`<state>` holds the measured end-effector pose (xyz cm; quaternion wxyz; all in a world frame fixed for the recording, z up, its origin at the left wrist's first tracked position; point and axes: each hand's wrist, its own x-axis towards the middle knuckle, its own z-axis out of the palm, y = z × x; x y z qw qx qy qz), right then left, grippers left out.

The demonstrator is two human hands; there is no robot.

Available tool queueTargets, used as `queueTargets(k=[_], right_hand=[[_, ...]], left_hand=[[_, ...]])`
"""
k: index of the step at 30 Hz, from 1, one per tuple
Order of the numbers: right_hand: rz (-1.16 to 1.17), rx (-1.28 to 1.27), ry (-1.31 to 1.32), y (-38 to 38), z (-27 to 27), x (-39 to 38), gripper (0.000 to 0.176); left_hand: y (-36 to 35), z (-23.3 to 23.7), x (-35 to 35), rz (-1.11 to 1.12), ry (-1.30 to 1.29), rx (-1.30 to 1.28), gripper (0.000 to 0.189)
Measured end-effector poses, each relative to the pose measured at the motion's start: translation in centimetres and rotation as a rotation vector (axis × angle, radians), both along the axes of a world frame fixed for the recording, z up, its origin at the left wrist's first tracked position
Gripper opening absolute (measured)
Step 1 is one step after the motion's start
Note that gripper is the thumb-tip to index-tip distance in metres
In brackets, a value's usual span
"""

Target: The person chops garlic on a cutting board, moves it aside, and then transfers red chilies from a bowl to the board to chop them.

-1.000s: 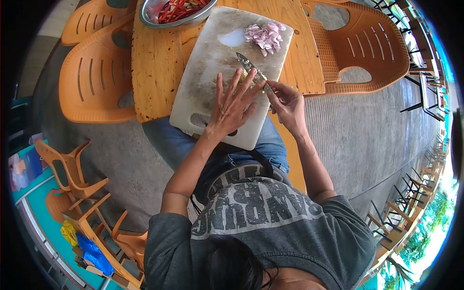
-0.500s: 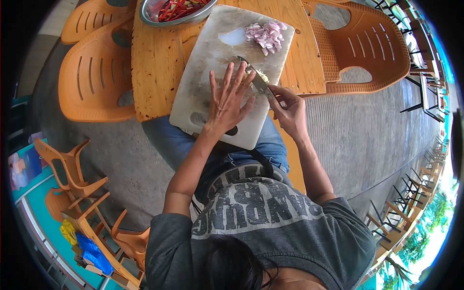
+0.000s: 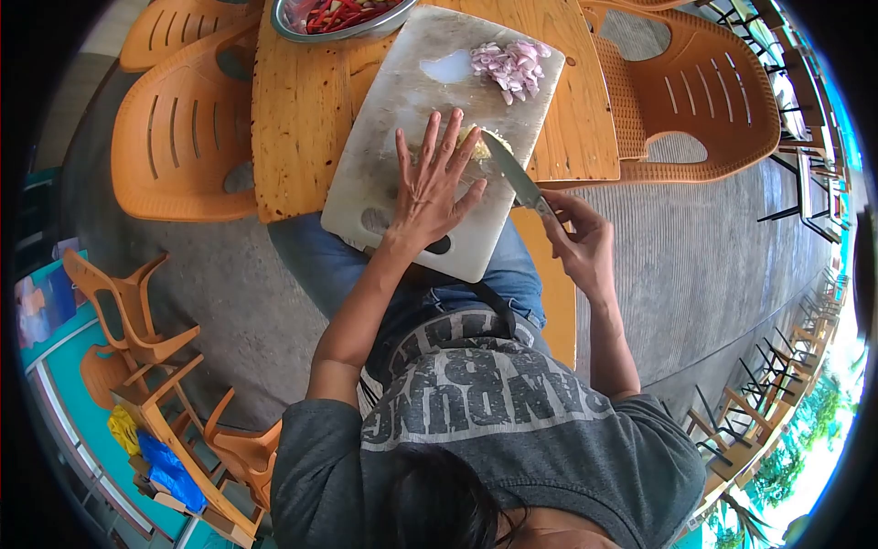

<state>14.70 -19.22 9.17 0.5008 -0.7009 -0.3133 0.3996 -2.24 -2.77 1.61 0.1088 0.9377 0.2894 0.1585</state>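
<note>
A white cutting board [image 3: 366, 165] lies tilted on the wooden table and reaches over its front edge toward my lap. My left hand [image 3: 430, 188] rests on it, palm down with fingers spread, its fingertips beside a small pile of pale chopped bits [image 3: 477, 145]. In my right hand [image 3: 581, 240] is the handle of a knife [image 3: 514, 168], its blade pointing up and left, the tip by the right side of that pile. Sliced pinkish shallots [image 3: 514, 67] sit at the board's upper right corner.
A metal bowl [image 3: 389, 25] with red sliced peppers stands at the table's [image 3: 297, 128] back left. Orange chairs [image 3: 183, 123] flank the table on the left and right [image 3: 713, 91]. More chairs and tables stand farther off on both sides.
My right hand has moved right and slightly down with the knife, drawing the blade away from my left fingers. The pale pile shows more. My left hand stays spread on the board.
</note>
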Motion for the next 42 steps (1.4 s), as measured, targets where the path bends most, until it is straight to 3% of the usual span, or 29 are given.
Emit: queueTargets(k=[5, 8, 11, 18, 21, 27, 33, 42], right_hand=[[-0.041, 0.01, -0.084, -0.4, 0.5, 0.8, 0.028], [0.031, -0.018, -0.451, 1.0, 0.7, 0.7, 0.029], [0.073, 0.135, -0.756, 2.3, -0.3, 1.3, 0.029], [0.079, 0.173, -0.865, 3.4, -0.9, 2.0, 0.03], [0.098, 0.136, -0.944, 3.1, -1.5, 2.1, 0.03], [0.121, 0.119, -0.994, 3.5, -2.1, 2.1, 0.025], [0.201, 0.226, -0.963, 5.0, -2.1, 2.1, 0.024], [0.309, 0.317, -0.96, 6.4, -2.3, 1.7, 0.025]], left_hand=[[0.0, -0.1, 0.3, 0.003, -0.001, -0.095, 0.069], [0.2, -0.1, 0.6, 0.016, -0.114, -0.19, 0.063], [0.7, -0.3, 0.6, 0.035, -0.186, -0.156, 0.049], [1.7, -0.3, 1.9, 0.167, -0.494, -0.06, 0.012], [1.8, -0.1, 2.5, 0.236, -0.575, -0.186, 0.007], [1.5, 0.9, 1.9, 0.179, -0.479, -0.048, 0.015], [0.3, 2.0, 1.1, -0.144, -0.26, 0.022, 0.043], [0.3, 1.7, -0.3, -0.108, -0.177, 0.019, 0.05]])
